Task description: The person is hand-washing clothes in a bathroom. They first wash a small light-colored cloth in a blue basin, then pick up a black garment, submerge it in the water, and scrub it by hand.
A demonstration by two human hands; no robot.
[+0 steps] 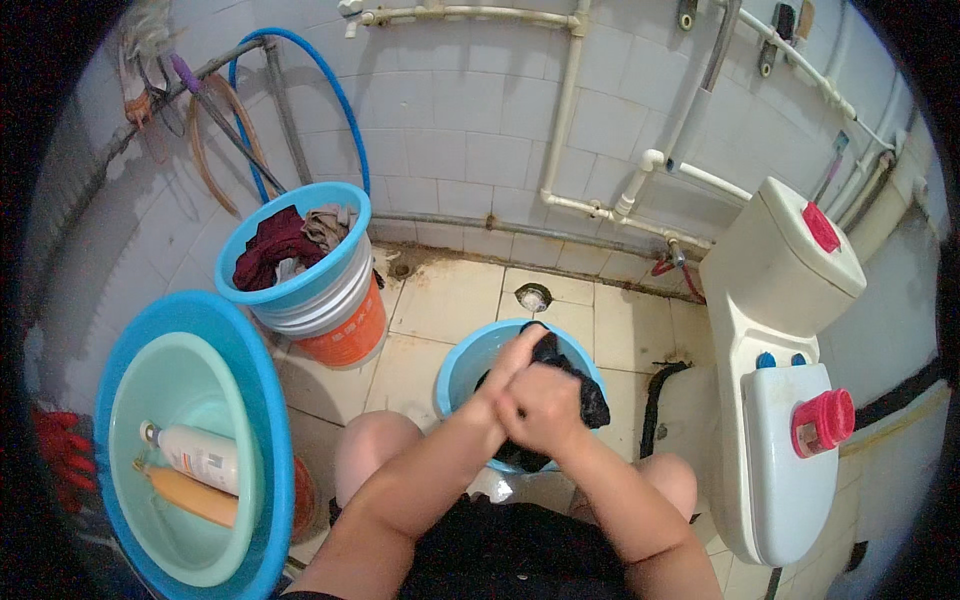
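A dark, wet-looking black cloth [592,400] is bunched up over a small light-blue basin [458,368] on the floor between my knees. My left hand [518,362] is closed on the cloth, with part of it sticking out beyond the fingers. Close against it, my right hand [545,403] is curled in a fist around the same cloth. My forearms cross near the wrists, and some of the fingers are hidden. Folds of the cloth hang down into the basin, below both hands. What else lies in the basin is mostly covered.
At the left, a blue bucket-top basin [226,262] with maroon and grey clothes rests on a white-and-orange bucket [345,338]. Nearer, a pale green basin [150,365] holds a bottle [200,455]. A toilet [790,500] with a red jar [822,420] stands right. Beyond is a floor drain [533,297].
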